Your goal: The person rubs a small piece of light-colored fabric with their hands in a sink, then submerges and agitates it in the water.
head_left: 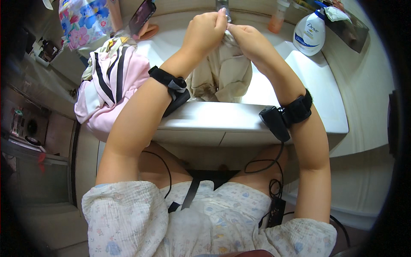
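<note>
Both hands, left hand [204, 26] and right hand [247, 37], pinch the beige cloth [222, 70] over the sink [299, 77], scrubbing it; next likely comes rinsing.

Soft matt beige cloth [222, 73] over smooth glossy white basin [265, 88]

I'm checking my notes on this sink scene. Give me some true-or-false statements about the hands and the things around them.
1. Both hands, left hand and right hand, grip the beige cloth. True.
2. The cloth hangs over the white sink. True.
3. The white pump bottle stands on the person's left. False: it stands on the right.
4. The pink striped clothes lie in the basin. False: they lie left of it.
</note>
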A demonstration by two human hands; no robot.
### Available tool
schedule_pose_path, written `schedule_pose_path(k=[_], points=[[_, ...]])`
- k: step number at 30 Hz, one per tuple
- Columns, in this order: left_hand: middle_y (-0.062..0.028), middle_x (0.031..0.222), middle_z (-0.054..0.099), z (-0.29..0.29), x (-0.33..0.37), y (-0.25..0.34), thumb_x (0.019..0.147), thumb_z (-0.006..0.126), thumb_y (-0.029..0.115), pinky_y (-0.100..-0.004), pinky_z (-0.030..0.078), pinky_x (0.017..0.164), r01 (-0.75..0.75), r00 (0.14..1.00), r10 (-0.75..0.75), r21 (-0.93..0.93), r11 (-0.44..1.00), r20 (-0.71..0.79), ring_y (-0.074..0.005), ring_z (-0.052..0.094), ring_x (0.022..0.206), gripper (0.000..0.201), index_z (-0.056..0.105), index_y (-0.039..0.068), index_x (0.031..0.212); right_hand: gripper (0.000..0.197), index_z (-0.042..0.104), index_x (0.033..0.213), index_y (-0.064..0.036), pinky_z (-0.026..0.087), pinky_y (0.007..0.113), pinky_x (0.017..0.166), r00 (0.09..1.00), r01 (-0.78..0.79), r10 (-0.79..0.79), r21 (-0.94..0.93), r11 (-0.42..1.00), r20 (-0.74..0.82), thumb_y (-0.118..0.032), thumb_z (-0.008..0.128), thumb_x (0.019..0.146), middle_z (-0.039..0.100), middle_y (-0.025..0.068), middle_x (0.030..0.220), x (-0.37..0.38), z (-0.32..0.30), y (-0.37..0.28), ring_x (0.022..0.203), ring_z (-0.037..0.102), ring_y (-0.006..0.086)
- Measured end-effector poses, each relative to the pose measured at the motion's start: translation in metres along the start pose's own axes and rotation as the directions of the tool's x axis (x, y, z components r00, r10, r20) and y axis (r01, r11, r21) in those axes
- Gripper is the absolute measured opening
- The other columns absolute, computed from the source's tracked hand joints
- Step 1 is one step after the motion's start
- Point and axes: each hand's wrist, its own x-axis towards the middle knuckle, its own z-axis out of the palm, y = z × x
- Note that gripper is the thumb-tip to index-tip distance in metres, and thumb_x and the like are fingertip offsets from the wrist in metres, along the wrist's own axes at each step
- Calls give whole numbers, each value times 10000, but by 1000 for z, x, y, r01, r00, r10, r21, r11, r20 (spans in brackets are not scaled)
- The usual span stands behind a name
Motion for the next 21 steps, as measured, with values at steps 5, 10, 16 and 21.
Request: schedule_pose_path(k=[5,10,16,21], points=[[-148,523,404,-1,0,1,922,402,325,-341,355,497,28,1000,-27,29,999,-13,-185,374,482,454,473,-53,681,327,605,896,-25,391,191,624,998,-23,21,25,999,65,-303,433,913,578,-27,791,6,-1,7,690,483,37],[-101,515,386,1,-2,2,921,420,333,-312,341,486,-59,996,60,-21,998,64,-146,347,496,456,497,-59,701,364,583,807,22,368,252,554,997,22,-16,81,996,-75,-270,389,901,507,0,666,2,6,4,601,424,85],[-71,511,400,2,-6,11,922,426,342,-300,335,474,-107,982,110,-22,994,153,-128,359,499,446,554,-61,778,361,592,833,36,395,251,596,985,46,-31,87,995,-169,-252,387,905,558,31,727,1,3,5,634,461,94],[-102,520,439,4,-4,7,922,423,341,-308,356,487,-117,983,121,-31,993,140,-157,384,493,445,568,-57,783,364,597,838,33,393,247,602,989,38,-27,77,996,-145,-262,395,910,558,19,733,2,0,6,646,454,79]])
